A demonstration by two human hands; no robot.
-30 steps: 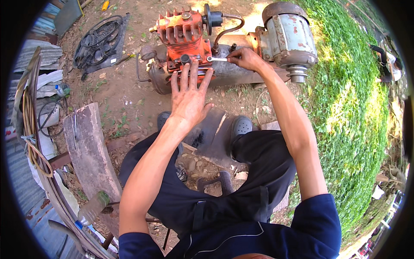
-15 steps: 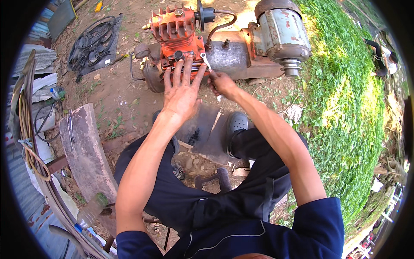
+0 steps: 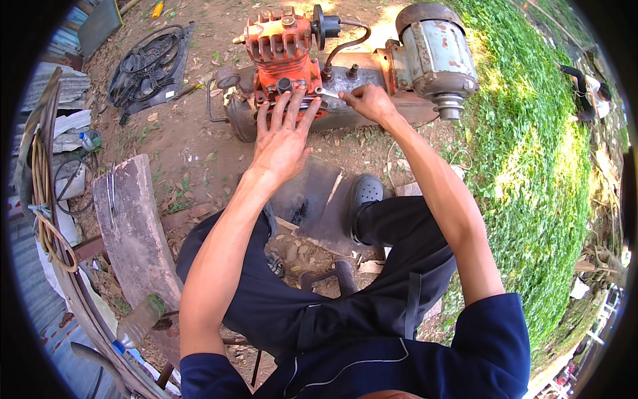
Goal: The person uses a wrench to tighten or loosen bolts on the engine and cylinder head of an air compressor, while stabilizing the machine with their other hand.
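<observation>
An orange finned compressor head (image 3: 282, 56) sits on a rusty air tank (image 3: 349, 110). My left hand (image 3: 280, 147) lies with fingers spread on the near side of the compressor's base, below a dark round plug (image 3: 284, 85). In my right hand (image 3: 372, 104) is a silver wrench (image 3: 329, 93), pinched near its outer end and reaching left to the base's right corner. Its ring end is at a bolt there; whether it is seated cannot be made out.
A grey electric motor (image 3: 438, 63) with a pulley stands on the tank's right. Black cables (image 3: 147, 66) lie on the ground at left, near a wooden plank (image 3: 133, 213) holding thin metal tools. A clear bottle (image 3: 141, 320) is at lower left. Another person (image 3: 588, 93) is far right.
My right hand has moved up and to the right, swinging the wrench from a downward slant to nearly level. My left hand stays on the compressor base. The view has shifted slightly.
</observation>
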